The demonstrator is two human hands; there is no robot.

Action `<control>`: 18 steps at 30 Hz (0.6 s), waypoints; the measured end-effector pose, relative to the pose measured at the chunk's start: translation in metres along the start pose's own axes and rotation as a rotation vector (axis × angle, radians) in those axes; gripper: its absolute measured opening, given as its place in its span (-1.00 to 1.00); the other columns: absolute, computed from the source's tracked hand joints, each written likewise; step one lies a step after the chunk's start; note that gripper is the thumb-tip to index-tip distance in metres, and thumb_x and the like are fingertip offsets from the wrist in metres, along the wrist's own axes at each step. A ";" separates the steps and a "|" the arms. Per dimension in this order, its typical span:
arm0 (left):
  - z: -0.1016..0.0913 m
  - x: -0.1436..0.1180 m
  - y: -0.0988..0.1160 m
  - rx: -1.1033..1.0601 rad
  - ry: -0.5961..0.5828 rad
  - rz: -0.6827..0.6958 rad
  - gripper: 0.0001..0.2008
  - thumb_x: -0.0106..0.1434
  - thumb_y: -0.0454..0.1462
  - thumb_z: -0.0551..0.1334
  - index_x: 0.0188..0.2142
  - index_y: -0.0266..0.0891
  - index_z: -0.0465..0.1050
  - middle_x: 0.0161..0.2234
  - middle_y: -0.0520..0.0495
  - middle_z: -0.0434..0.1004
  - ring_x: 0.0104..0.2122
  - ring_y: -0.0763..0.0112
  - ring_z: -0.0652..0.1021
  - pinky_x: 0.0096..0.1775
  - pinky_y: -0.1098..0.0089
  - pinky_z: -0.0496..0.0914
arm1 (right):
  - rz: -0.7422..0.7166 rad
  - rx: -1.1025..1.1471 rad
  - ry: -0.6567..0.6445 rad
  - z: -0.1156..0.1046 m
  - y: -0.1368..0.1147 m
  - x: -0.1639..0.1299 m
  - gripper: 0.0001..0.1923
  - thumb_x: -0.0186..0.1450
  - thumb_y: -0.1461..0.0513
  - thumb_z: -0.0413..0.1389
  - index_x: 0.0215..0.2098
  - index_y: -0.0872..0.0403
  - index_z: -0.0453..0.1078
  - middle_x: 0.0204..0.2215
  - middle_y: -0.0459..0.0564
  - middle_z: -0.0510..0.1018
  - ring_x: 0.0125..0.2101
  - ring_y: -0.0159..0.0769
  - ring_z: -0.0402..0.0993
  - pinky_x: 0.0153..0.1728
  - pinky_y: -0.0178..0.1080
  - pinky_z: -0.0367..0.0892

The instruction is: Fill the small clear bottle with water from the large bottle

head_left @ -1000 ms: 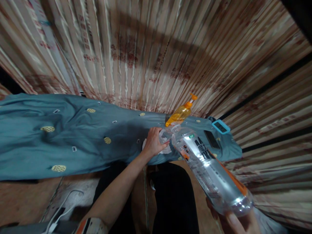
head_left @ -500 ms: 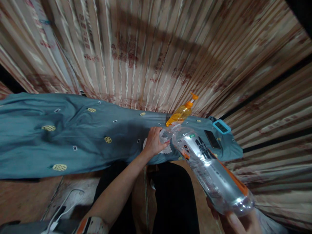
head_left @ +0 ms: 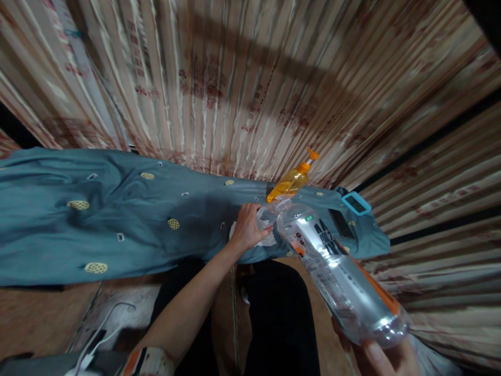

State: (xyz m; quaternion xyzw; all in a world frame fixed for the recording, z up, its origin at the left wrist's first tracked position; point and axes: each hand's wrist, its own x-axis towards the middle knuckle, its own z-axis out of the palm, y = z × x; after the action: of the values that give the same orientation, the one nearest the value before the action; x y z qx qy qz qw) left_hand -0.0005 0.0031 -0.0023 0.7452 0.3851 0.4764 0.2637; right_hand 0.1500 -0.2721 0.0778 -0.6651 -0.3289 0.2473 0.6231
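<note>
My left hand (head_left: 247, 228) is closed around a small clear plastic container (head_left: 266, 215), whose exact kind I cannot make out. A large clear plastic bottle (head_left: 340, 271) with a silver and orange label slants down toward it, neck end at the container's opening. My right hand (head_left: 379, 355) grips the bottle near its raised base, with part of the fingers hidden behind it. Whether liquid is running between the two does not show. Under my left hand lies a crumpled white tissue (head_left: 269, 241). Just behind the container stands an orange pump bottle (head_left: 290, 183) with yellow liquid.
A blue-green cloth with pineapple prints (head_left: 133, 219) covers the long narrow surface. To the right lie a dark phone (head_left: 341, 223) and a light-blue framed digital timer (head_left: 356, 203). A pleated curtain (head_left: 219, 94) hangs right behind. White cables (head_left: 99, 342) are at lower left.
</note>
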 end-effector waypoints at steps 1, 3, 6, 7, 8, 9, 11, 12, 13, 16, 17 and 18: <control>0.000 0.000 0.000 -0.001 0.000 0.001 -0.53 0.02 -0.24 0.43 -0.12 -0.18 0.29 -0.11 -0.13 0.41 -0.05 0.06 0.44 -0.01 0.05 0.38 | -0.006 -0.007 -0.006 0.000 0.001 0.000 -0.25 0.21 -0.03 0.29 0.30 -0.04 0.25 -0.25 0.06 0.62 -0.43 -0.13 0.54 -0.51 -0.19 0.37; 0.000 0.000 0.000 -0.002 0.005 0.002 -0.53 0.02 -0.24 0.43 -0.12 -0.18 0.28 -0.11 -0.14 0.42 -0.05 0.06 0.44 -0.01 0.05 0.38 | -0.015 -0.023 -0.001 -0.002 0.002 0.001 -0.27 0.22 -0.02 0.28 0.29 -0.04 0.25 -0.27 0.05 0.62 -0.41 -0.11 0.56 -0.50 -0.19 0.37; 0.001 0.000 -0.001 -0.003 0.010 0.002 -0.53 0.02 -0.25 0.43 -0.12 -0.18 0.28 -0.10 -0.14 0.42 -0.05 0.06 0.43 0.00 0.04 0.38 | -0.023 -0.031 0.008 -0.003 0.004 0.000 -0.29 0.22 -0.02 0.28 0.28 -0.04 0.26 -0.29 0.03 0.61 -0.40 -0.13 0.56 -0.50 -0.21 0.37; 0.001 0.000 -0.001 -0.003 0.010 0.004 -0.52 0.01 -0.25 0.43 -0.12 -0.17 0.28 -0.10 -0.14 0.41 -0.05 0.06 0.44 0.00 0.05 0.38 | -0.022 -0.029 0.001 -0.003 0.004 0.000 -0.29 0.22 -0.02 0.28 0.27 -0.04 0.26 -0.30 0.03 0.60 -0.41 -0.13 0.55 -0.50 -0.21 0.37; 0.001 0.000 -0.001 -0.004 0.010 0.006 -0.52 0.01 -0.25 0.43 -0.12 -0.17 0.28 -0.10 -0.14 0.41 -0.05 0.06 0.44 0.00 0.05 0.38 | -0.016 -0.025 -0.010 -0.003 0.005 0.000 -0.29 0.23 -0.02 0.27 0.28 -0.03 0.26 -0.31 0.02 0.60 -0.43 -0.14 0.54 -0.50 -0.20 0.37; 0.001 0.000 -0.001 -0.004 0.010 0.008 -0.52 0.01 -0.25 0.43 -0.12 -0.17 0.28 -0.10 -0.13 0.41 -0.05 0.07 0.44 0.00 0.05 0.38 | -0.012 -0.021 -0.016 -0.003 0.005 0.000 -0.30 0.24 -0.01 0.26 0.28 -0.03 0.24 -0.32 0.02 0.60 -0.45 -0.15 0.53 -0.50 -0.20 0.38; 0.001 0.000 -0.001 -0.002 0.012 0.009 -0.52 0.01 -0.25 0.43 -0.12 -0.17 0.28 -0.10 -0.13 0.41 -0.05 0.07 0.44 -0.01 0.06 0.38 | -0.017 -0.024 -0.010 -0.004 0.006 0.000 -0.30 0.26 -0.01 0.25 0.29 -0.02 0.23 -0.32 0.01 0.59 -0.45 -0.15 0.52 -0.46 -0.18 0.41; 0.001 0.000 -0.001 0.000 0.012 0.008 -0.53 0.02 -0.25 0.43 -0.12 -0.17 0.28 -0.10 -0.14 0.41 -0.05 0.07 0.44 -0.01 0.06 0.38 | -0.023 -0.028 -0.008 -0.004 0.007 0.001 -0.30 0.26 0.00 0.25 0.29 -0.02 0.23 -0.31 0.02 0.59 -0.43 -0.14 0.53 -0.45 -0.17 0.42; 0.001 0.000 -0.001 0.004 0.011 0.006 -0.53 0.02 -0.25 0.42 -0.12 -0.18 0.28 -0.10 -0.14 0.41 -0.04 0.06 0.44 -0.01 0.06 0.38 | -0.030 -0.030 -0.013 -0.004 0.007 0.001 -0.30 0.25 0.00 0.26 0.29 -0.02 0.23 -0.30 0.02 0.58 -0.40 -0.13 0.54 -0.44 -0.17 0.42; 0.001 0.000 0.000 0.017 0.006 0.003 -0.53 0.02 -0.24 0.42 -0.12 -0.18 0.27 -0.11 -0.15 0.42 -0.05 0.06 0.44 -0.01 0.05 0.38 | -0.026 -0.026 -0.022 -0.004 0.008 0.001 -0.29 0.24 -0.02 0.27 0.28 -0.02 0.24 -0.31 0.01 0.57 -0.40 -0.14 0.53 -0.44 -0.17 0.41; 0.002 0.000 0.000 0.019 0.008 0.002 -0.53 0.02 -0.24 0.42 -0.11 -0.18 0.27 -0.11 -0.14 0.42 -0.05 0.06 0.44 -0.01 0.05 0.38 | -0.020 -0.019 -0.015 -0.004 0.007 0.001 -0.30 0.24 -0.04 0.26 0.27 -0.02 0.25 -0.32 0.00 0.57 -0.42 -0.15 0.53 -0.45 -0.18 0.40; 0.002 0.000 -0.001 0.020 0.011 0.002 -0.52 0.02 -0.25 0.42 -0.11 -0.18 0.27 -0.11 -0.14 0.42 -0.05 0.07 0.44 -0.01 0.05 0.38 | -0.014 -0.016 -0.003 -0.003 0.007 0.001 -0.31 0.24 -0.04 0.26 0.26 -0.03 0.26 -0.33 0.00 0.57 -0.44 -0.16 0.52 -0.45 -0.18 0.40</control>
State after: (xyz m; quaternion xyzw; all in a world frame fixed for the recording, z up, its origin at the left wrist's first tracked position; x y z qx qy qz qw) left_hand 0.0010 0.0033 -0.0036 0.7456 0.3902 0.4769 0.2537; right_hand 0.1535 -0.2734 0.0714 -0.6675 -0.3363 0.2413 0.6190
